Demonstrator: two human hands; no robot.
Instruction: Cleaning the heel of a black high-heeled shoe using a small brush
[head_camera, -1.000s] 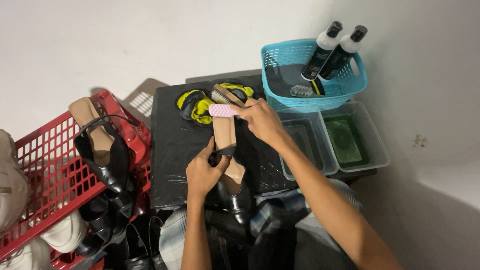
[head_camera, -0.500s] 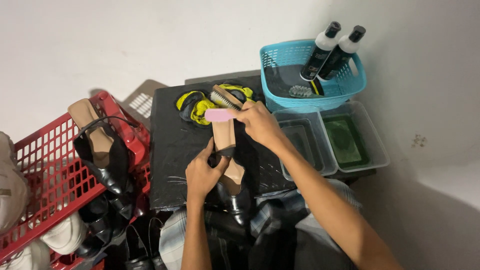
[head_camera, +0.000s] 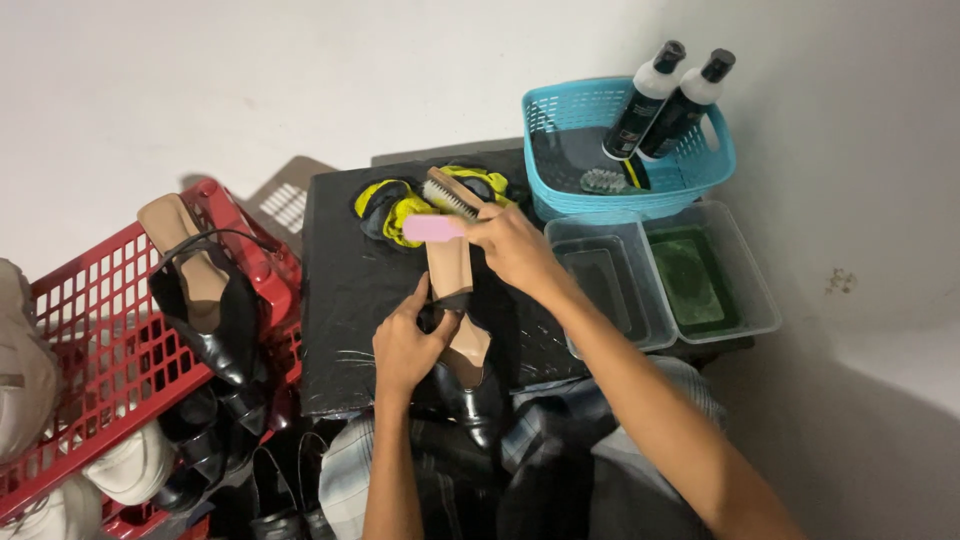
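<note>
Only the head view here, looking straight down. The shoe (head_camera: 455, 300), a black heeled one with a tan insole, lies on the black tabletop (head_camera: 340, 300) with its long axis running 12 to 6: toe down at 6 near the person's lap, heel end up at 12. The left hand (head_camera: 405, 345) sits at about 8 o'clock from the shoe's middle, fingers curled around its side and strap, pinning it. The right hand (head_camera: 510, 245) comes in from 4 o'clock and rests right over the heel end, closed around a pink-handled brush (head_camera: 435, 228) whose handle sticks out toward 9. So both hands are on the shoe, the left nearer the toe half and the right nearer the heel end.

Just past the brush at 12 there's a yellow and black cloth (head_camera: 400, 205) bunched up. At 2 o'clock a blue basket (head_camera: 625, 205) holds two dark bottles (head_camera: 665, 100). At 3 o'clock two clear tubs (head_camera: 665, 275) stand side by side. Off at 9 a red crate (head_camera: 90, 330) is stuffed with more shoes.
</note>
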